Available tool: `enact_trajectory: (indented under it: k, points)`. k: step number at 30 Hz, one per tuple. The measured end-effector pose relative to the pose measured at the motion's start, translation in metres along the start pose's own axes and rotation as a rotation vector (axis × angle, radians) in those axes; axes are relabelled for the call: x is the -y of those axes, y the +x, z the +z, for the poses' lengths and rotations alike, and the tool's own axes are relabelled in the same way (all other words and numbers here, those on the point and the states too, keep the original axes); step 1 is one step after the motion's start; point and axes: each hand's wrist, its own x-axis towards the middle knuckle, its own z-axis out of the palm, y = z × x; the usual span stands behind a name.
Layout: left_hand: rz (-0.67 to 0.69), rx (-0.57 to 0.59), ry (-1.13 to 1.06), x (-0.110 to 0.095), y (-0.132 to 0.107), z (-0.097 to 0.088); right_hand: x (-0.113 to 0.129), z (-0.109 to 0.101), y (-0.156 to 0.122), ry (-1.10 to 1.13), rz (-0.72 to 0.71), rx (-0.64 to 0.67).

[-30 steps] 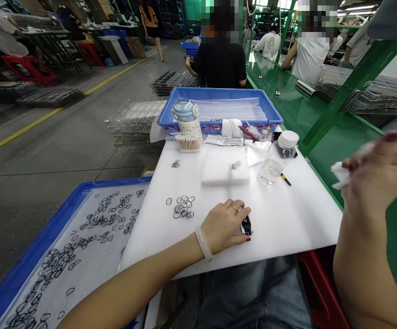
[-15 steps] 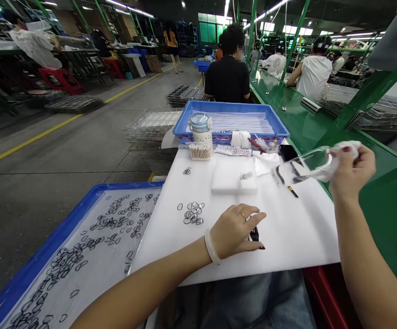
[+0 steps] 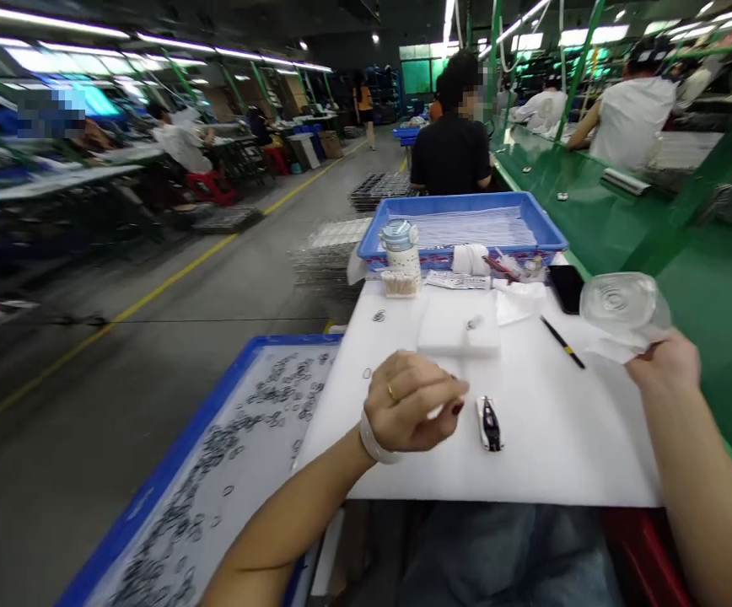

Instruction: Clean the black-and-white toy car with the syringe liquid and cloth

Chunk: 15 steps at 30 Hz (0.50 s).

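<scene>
My left hand (image 3: 413,400), with a ring and a pale wristband, is raised over the white board (image 3: 556,459). Its fingers are loosely curled, the index reaching right, and nothing shows between the tips. To its right lies a small black, pointed part with a white rim (image 3: 490,424). My right hand (image 3: 670,367) grips a clear plastic container (image 3: 622,299) with a thin white sheet or bag bunched at its edge. The container is tilted, its ridged face towards me. One thin black loop (image 3: 367,373) shows left of my left hand, which hides the board beneath it.
A white foam block (image 3: 442,337), cotton swabs (image 3: 400,284), a lidded cup (image 3: 402,253), a phone (image 3: 567,288) and a black stick (image 3: 562,341) stand or lie about. A blue tray (image 3: 258,339) of black loops is lower left; another blue tray (image 3: 467,202) stands behind.
The view has turned left. My left hand has risen off the black part and curled its fingers. My right hand has turned the clear container, whose ridged face now shows.
</scene>
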Motion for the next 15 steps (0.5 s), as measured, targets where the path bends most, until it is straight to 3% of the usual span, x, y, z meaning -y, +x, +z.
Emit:
enact_trajectory:
  k: [2,4,6,8,10,11,13,15]
  points:
    - [-0.173,0.041,0.039,0.004,0.010,-0.024,0.008,0.010,0.005,0.006,-0.042,-0.134]
    - [-0.387,0.194,0.057,0.008,0.010,-0.044,0.023,0.021,0.006,-0.126,-0.180,-0.154]
    - [-0.593,0.410,0.085,0.012,-0.002,-0.056,0.041,0.035,0.000,-0.412,-0.394,0.024]
    - [-0.746,0.618,0.106,0.015,-0.022,-0.061,0.061,0.053,-0.011,-0.582,-0.518,0.314]
    - [-0.820,0.740,0.123,0.018,-0.044,-0.060,0.077,0.070,-0.019,-0.495,-0.464,0.493]
    - [-0.825,0.765,0.144,0.019,-0.054,-0.058,0.083,0.077,-0.021,-0.369,-0.393,0.487]
    - [-0.793,0.773,0.202,0.021,-0.070,-0.054,0.095,0.079,-0.019,-0.044,-0.242,0.331]
    - [-0.739,0.760,0.244,0.022,-0.080,-0.050,0.105,0.063,-0.016,0.162,-0.155,0.200]
